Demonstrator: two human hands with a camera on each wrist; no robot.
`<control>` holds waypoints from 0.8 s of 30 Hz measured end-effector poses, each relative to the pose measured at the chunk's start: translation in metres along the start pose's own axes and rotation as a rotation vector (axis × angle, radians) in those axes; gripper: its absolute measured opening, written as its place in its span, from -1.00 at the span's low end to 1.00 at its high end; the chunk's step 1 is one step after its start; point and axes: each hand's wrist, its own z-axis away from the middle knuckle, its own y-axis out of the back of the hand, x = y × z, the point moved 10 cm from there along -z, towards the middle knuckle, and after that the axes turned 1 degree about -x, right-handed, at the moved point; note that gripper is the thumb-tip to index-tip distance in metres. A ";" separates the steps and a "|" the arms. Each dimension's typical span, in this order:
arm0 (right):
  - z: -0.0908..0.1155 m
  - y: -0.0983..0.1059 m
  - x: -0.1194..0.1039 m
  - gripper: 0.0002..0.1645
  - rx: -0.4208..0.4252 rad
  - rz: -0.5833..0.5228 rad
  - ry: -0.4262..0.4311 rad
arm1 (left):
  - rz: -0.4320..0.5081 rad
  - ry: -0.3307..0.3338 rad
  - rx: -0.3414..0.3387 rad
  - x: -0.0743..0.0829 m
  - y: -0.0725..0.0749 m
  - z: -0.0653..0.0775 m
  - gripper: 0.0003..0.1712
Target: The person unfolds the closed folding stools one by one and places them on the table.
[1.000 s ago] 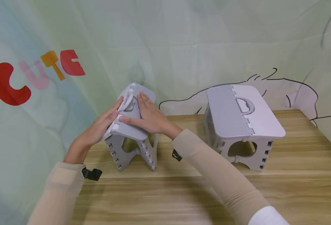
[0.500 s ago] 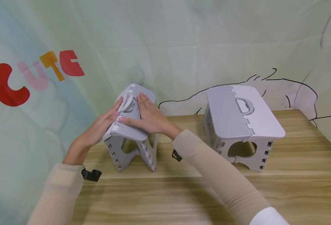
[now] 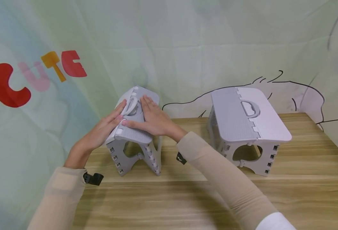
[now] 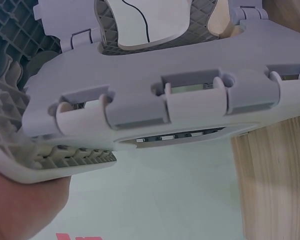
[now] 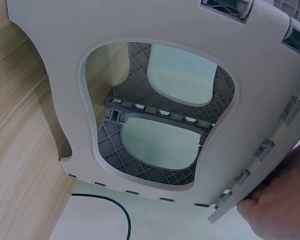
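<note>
A grey-and-white folding step stool (image 3: 134, 132) stands half folded on the wooden table, its top peaked along the hinge with the carry handle (image 3: 133, 106) sticking up. My left hand (image 3: 101, 129) lies flat on the top's white left slope. On the grey right slope my right hand (image 3: 156, 120) rests, fingers straight and thumb pointing toward the ridge. In the left wrist view, hinged grey leg panels (image 4: 190, 62) fill the picture, with part of my left hand (image 4: 30, 205) at the lower left. The right wrist view shows a leg panel (image 5: 140, 22) with a large cutout.
A second folding step stool (image 3: 233, 115) of the same kind stands fully unfolded to the right, its top flat. The wooden table (image 3: 169, 201) stretches under both. Behind and to the left hangs a pale printed cloth (image 3: 186, 64) with coloured letters and a line drawing.
</note>
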 end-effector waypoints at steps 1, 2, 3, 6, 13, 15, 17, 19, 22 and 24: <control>0.000 0.000 0.000 0.33 -0.001 0.007 0.002 | -0.003 0.000 -0.001 0.000 0.000 0.000 -0.35; 0.000 0.000 0.000 0.33 -0.001 0.012 0.004 | -0.004 0.000 -0.002 0.000 0.000 0.000 -0.34; -0.001 -0.001 0.001 0.33 -0.004 0.018 0.004 | -0.006 -0.001 -0.004 0.001 -0.001 0.000 -0.34; -0.001 -0.001 0.002 0.34 -0.012 0.027 0.002 | -0.016 0.000 -0.005 0.001 -0.001 0.000 -0.34; 0.001 0.000 0.003 0.33 -0.008 0.036 -0.001 | -0.045 0.012 -0.002 0.000 0.000 -0.001 -0.33; 0.001 0.001 0.003 0.33 -0.003 0.039 -0.002 | -0.051 0.014 -0.003 0.000 0.000 -0.002 -0.33; 0.001 0.001 0.004 0.33 -0.004 0.040 -0.003 | -0.059 0.016 -0.007 0.000 0.000 -0.002 -0.32; 0.001 0.001 0.004 0.33 -0.004 0.042 -0.003 | -0.070 0.019 -0.010 0.000 -0.001 -0.002 -0.32; 0.001 0.000 0.005 0.33 -0.006 0.055 -0.005 | -0.084 0.024 -0.012 0.000 -0.001 -0.002 -0.32; 0.001 0.000 0.006 0.33 -0.003 0.068 -0.005 | -0.094 0.026 -0.010 0.000 -0.001 -0.002 -0.32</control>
